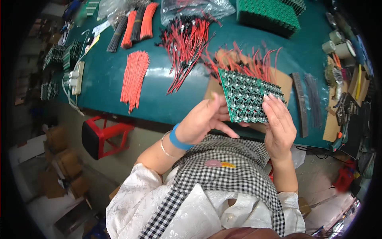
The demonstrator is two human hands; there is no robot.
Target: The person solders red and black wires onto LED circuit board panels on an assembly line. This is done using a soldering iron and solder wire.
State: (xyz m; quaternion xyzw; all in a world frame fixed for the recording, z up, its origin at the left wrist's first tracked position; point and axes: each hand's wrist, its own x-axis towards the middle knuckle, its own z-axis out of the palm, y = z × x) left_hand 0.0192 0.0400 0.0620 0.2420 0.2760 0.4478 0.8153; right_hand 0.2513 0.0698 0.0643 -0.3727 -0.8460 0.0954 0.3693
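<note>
A green circuit board panel (248,97), covered with rows of small round components, is held tilted above the table's near edge. My right hand (278,125) grips it at its right side, fingers flat across its face. At the panel's left edge is my left hand (205,119), with thumb and fingers apart; some of its fingertips pass behind the edge, and I cannot tell whether they touch it. Red wires (258,65) with dark ends fan out just beyond the panel's far edge; whether they are attached is hidden. Beneath lies a piece of brown cardboard (283,81).
On the green table (103,79) lie a bundle of red wires (135,77), a heap of red and black leads (187,47) and stacked green boards (270,16). A dark bar (299,103) lies right of the cardboard. A power strip (78,79) sits left, above a red stool (105,135).
</note>
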